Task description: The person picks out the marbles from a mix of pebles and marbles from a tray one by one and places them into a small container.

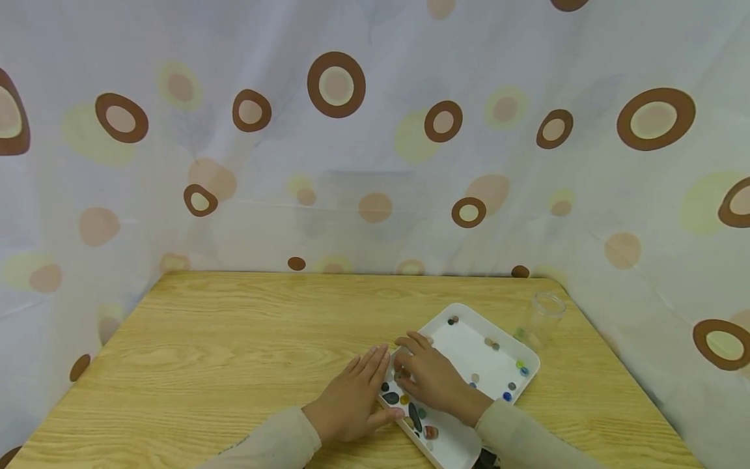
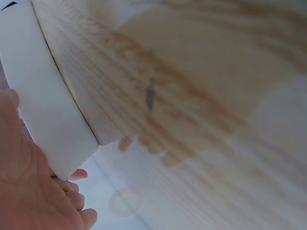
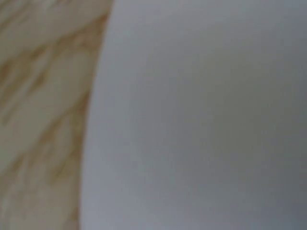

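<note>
White tray (image 1: 463, 345), one: on the right part of the tabletop (image 1: 246, 339), set askew, carrying scattered small pieces.

Pieces, near the left rim: dark oval pebble (image 1: 390, 397); long dark stone (image 1: 415, 417); orange piece (image 1: 404, 400); reddish piece (image 1: 430, 432). Toward the right rim: deep-blue piece (image 1: 507, 396).

Left hand (image 1: 351, 397): fingers straight and close together along the tray's left side, thumb apart, reaching over the rim.

Right hand (image 1: 436, 378): over the tray, fingers bent, thumb and forefinger close together; whether they pinch a piece cannot be told. The right wrist view, blurred, does not settle it.

Handling, as judged: steady the tray from outside with light pressure, lest it slide; take single pieces by the fingertips, keeping knuckles and sleeve off neighbouring ones. Smooth, rounded pieces probably roll if nudged.

Clear jar (image 1: 541, 319), one: upright, just beside the tray's far right side; contents unclear.

Surface: pale yellow, wood-grained.

Room: whitish hanging cloth (image 1: 381, 143) behind and at both sides, printed with brown rings and peach and yellow spots, lightly creased.
</note>
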{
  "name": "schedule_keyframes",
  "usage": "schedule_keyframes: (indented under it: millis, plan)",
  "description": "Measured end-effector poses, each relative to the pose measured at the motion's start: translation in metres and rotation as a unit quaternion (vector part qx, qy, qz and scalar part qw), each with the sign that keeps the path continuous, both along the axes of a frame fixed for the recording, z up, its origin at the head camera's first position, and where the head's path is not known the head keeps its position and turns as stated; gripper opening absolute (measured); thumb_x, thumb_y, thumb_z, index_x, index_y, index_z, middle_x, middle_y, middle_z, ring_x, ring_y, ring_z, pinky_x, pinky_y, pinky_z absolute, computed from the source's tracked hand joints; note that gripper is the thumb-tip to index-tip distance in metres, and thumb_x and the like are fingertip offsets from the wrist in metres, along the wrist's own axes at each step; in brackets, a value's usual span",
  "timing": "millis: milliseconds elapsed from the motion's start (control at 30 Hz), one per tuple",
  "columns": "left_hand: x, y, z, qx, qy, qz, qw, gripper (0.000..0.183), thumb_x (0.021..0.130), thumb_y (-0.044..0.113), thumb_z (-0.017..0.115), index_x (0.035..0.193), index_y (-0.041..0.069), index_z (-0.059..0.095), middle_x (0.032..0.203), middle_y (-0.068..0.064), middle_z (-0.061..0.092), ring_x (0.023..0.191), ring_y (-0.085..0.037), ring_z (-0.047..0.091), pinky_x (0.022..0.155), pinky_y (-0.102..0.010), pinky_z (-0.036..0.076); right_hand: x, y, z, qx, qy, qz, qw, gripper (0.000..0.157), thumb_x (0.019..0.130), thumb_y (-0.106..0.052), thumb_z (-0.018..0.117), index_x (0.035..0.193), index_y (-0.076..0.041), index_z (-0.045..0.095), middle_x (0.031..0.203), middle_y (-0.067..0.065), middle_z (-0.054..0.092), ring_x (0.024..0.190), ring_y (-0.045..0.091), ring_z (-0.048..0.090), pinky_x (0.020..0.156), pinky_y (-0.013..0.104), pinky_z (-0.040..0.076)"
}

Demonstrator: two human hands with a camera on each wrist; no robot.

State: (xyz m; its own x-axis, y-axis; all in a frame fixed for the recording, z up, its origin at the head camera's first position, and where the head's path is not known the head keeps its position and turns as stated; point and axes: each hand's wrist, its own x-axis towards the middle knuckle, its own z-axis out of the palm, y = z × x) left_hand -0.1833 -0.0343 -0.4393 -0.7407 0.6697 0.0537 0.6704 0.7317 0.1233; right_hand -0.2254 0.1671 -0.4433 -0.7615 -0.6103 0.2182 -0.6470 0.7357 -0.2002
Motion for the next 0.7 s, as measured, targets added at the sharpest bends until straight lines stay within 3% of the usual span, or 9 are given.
schedule_keyframes:
  millis: [267, 500, 700]
  plan:
    - [0.000, 0.001, -0.002, -0.001, 0.004, -0.004, 1.0000, 0.090, 0.094, 0.068, 0.020, 0.151, -0.002, 0.020, 0.159, -0.017, 0.012, 0.146, -0.030, 0.016, 0.114, -0.047, 0.025, -0.002, 0.009, 0.013, -0.005, -0.015, -0.015, 1.000, 0.010, 0.084, -0.018, 0.075, 0.089, -0.016, 0.067, 0.133, 0.015, 0.053, 0.128, 0.036, 0.046, 0.097, 0.048, 0.046]
    - [-0.002, 0.000, -0.005, -0.006, 0.012, 0.005, 0.9999, 0.092, 0.093, 0.070, 0.017, 0.151, -0.001, 0.020, 0.159, -0.016, 0.013, 0.146, -0.028, 0.017, 0.114, -0.047, 0.026, -0.009, 0.028, 0.033, -0.013, 0.025, -0.044, 0.999, 0.012, 0.084, -0.020, 0.075, 0.090, -0.017, 0.065, 0.135, 0.015, 0.052, 0.124, 0.034, 0.050, 0.086, 0.043, 0.052]
    - [-0.002, -0.001, -0.004, 0.001, 0.005, 0.009, 0.9999, 0.092, 0.093, 0.070, 0.020, 0.152, -0.001, 0.019, 0.160, -0.015, 0.012, 0.146, -0.027, 0.017, 0.114, -0.046, 0.026, -0.015, 0.054, 0.052, -0.039, 0.059, -0.063, 0.995, 0.013, 0.083, -0.016, 0.076, 0.089, -0.016, 0.064, 0.132, 0.018, 0.054, 0.122, 0.038, 0.050, 0.088, 0.050, 0.050]
